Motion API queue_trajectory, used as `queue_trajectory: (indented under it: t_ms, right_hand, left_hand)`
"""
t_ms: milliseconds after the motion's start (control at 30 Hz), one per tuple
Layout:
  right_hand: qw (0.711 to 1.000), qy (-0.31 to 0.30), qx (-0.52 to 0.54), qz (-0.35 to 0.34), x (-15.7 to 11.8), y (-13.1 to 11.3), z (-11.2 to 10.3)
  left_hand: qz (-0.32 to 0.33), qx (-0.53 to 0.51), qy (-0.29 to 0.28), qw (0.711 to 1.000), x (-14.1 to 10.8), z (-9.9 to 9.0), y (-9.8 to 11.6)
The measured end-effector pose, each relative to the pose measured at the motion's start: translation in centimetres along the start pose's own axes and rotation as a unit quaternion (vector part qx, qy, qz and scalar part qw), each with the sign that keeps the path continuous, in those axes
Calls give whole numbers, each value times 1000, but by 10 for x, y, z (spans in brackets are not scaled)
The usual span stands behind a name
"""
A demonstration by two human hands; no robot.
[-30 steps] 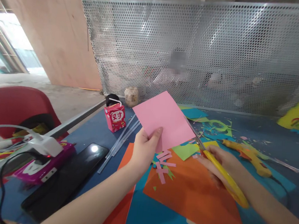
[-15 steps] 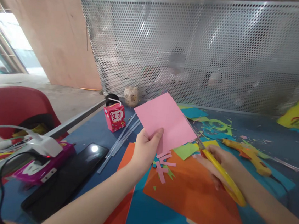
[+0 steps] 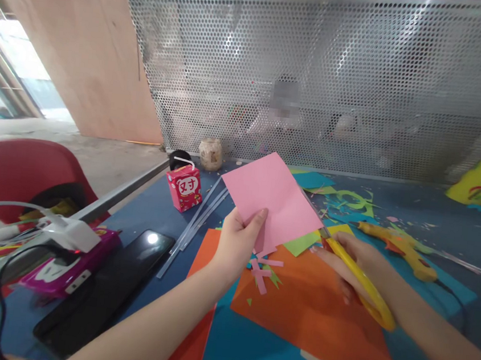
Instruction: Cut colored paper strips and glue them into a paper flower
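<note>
Left of the pink sheet (image 3: 280,193), a drink carton (image 3: 184,188) stands on the tabletop (image 3: 145,207), perhaps parked there to spare elbow room. The left hand (image 3: 237,240) has its fingers clamped on the sheet's lower part, apparently lifting it so the edge hangs free. Below the sheet lie pink strips (image 3: 261,283). At its right, the right hand's (image 3: 359,255) fingers wrap yellow-handled scissors (image 3: 368,293).
</note>
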State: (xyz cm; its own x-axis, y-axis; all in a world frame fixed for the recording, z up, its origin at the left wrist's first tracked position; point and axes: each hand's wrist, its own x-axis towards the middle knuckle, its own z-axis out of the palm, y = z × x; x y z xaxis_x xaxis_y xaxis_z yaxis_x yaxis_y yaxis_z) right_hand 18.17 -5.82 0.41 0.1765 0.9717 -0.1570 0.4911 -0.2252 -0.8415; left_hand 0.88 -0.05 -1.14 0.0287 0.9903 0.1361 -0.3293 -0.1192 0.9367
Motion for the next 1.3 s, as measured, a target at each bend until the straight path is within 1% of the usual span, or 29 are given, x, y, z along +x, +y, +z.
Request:
queue_trajectory:
  t_ms: [167,300,367,500,733,867,933,1033,1167,1300]
  right_hand:
    - [1000,2,20,-3,-1,-2,-2]
    - [1000,-20,22,5,4,3,-3]
    - [1000,-18,20,2,4,3,-3]
    - [1000,13,-3,-12,-1,1,-2]
    - [1000,5,15,-8,2,2,-2]
    - [1000,3,15,-9,3,1,-5]
    - [1000,-8,24,-3,2,0,-6]
    - [998,-17,54,-2,2,2,-4]
    - [999,13,36,-14,2,3,0]
    - [999,9,36,-18,-1,0,1]
  left_hand:
    - [4,0,-2,1000,-1,0,0]
    - [18,40,-17,999,-3,-1,-1]
    - [18,50,-22,998,-3,-1,0]
    - [3,54,-22,998,-4,0,3]
    - [2,52,-25,998,-4,1,3]
    - [-17,68,-33,997,-7,2,3]
    - [-24,73,-31,997,-8,2,4]
    - [-22,65,-32,997,-8,3,4]
    - [-28,54,-34,998,-6,3,3]
    - [-28,40,-36,998,-5,2,1]
